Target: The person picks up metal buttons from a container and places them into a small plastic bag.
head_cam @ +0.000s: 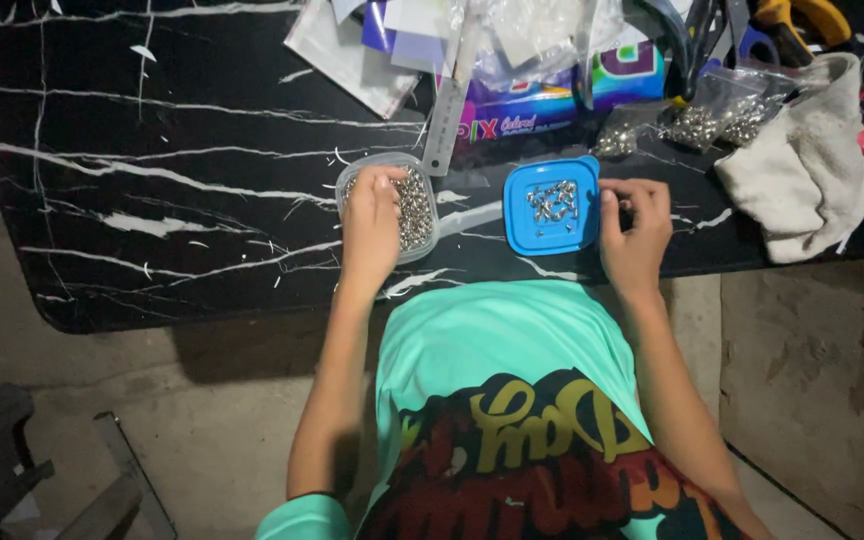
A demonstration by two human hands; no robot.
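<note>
Silvery little metal pieces fill the clear tub (414, 208), but the left hand (370, 222) dips into it with fingertips buried, so I cannot tell whether they pinch anything. Right hand (634, 228) rests on the black marbled table (152, 200) beside the blue lid (550, 205), fingers curled together; anything between them is hidden. Pieces on that lid lie jumbled, pointing every way.

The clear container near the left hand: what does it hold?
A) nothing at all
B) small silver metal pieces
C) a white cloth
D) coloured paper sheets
B: the clear container is filled with small shiny silver metal pieces, and the fingers of the left hand reach into it; a few similar pieces lie on the blue lid beside it.
</note>
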